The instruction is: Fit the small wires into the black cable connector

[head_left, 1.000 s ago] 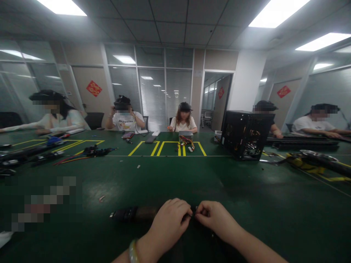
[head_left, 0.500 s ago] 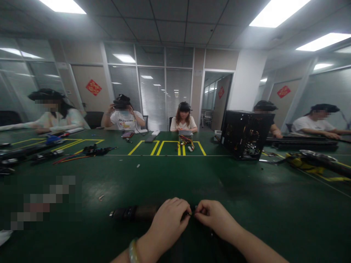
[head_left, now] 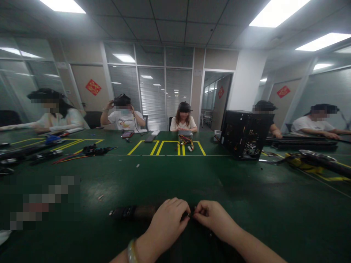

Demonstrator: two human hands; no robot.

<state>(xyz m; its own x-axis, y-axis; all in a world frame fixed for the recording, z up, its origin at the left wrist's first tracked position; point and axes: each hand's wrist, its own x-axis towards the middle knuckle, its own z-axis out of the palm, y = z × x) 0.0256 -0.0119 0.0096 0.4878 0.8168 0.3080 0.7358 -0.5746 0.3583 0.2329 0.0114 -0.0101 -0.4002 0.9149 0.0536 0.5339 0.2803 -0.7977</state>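
My left hand (head_left: 167,222) and right hand (head_left: 215,218) curl knuckles-up, fingertips meeting to pinch a small dark connector (head_left: 191,213); a dark ribbed cable (head_left: 134,212) lies left of them

I sit at a wide green bench (head_left: 246,204), yellow tape lines (head_left: 167,148) marked across its far half. Far wall: glass partitions with blinds (head_left: 153,98), red paper ornament (head_left: 93,87), open doorway (head_left: 216,98) beside white pillar (head_left: 246,82). Grid ceiling, bright light panels (head_left: 276,12) overhead.
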